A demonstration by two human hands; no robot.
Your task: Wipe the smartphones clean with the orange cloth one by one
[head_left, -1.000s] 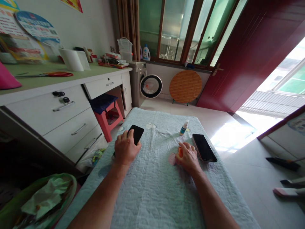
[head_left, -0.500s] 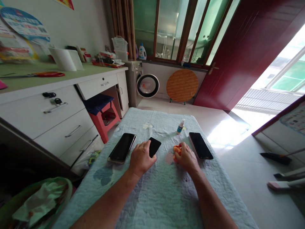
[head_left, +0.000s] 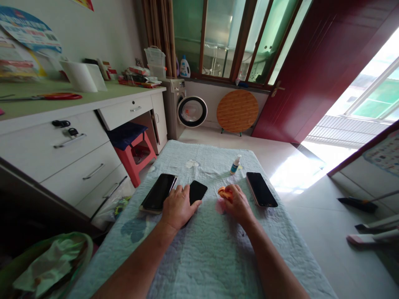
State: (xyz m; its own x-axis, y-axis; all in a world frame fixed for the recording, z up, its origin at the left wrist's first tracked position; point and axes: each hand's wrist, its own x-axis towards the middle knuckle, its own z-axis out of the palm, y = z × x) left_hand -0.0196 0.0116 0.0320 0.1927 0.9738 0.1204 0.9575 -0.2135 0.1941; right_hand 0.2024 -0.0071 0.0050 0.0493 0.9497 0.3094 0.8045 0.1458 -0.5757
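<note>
My left hand (head_left: pixel 178 207) curves over a black smartphone (head_left: pixel 197 191) in the middle of the cloth-covered table, fingers along its left side and thumb at its right edge. The hand hides the phone's lower left part. In my right hand (head_left: pixel 239 202) is a crumpled orange cloth (head_left: pixel 225 192), pinched just above the table cover. A second smartphone (head_left: pixel 160 192), dark-screened with a pale edge, lies left of my left hand. To the right of my right hand lies a third smartphone (head_left: pixel 262 189). Beyond the hands stands a small spray bottle (head_left: pixel 235 165) with a white top.
A pale blue quilted cover (head_left: pixel 199 257) drapes the table. On the left are a white drawer desk (head_left: pixel 77 166) and a red stool (head_left: pixel 134 162). A waste basket (head_left: pixel 89 253) sits at lower left. A washing machine (head_left: pixel 174 112) with its round door open stands behind.
My left hand has shifted slightly left, and more of it lies over the middle phone, whose dark lower end now shows below the hand. My right hand has moved left with the orange cloth.
</note>
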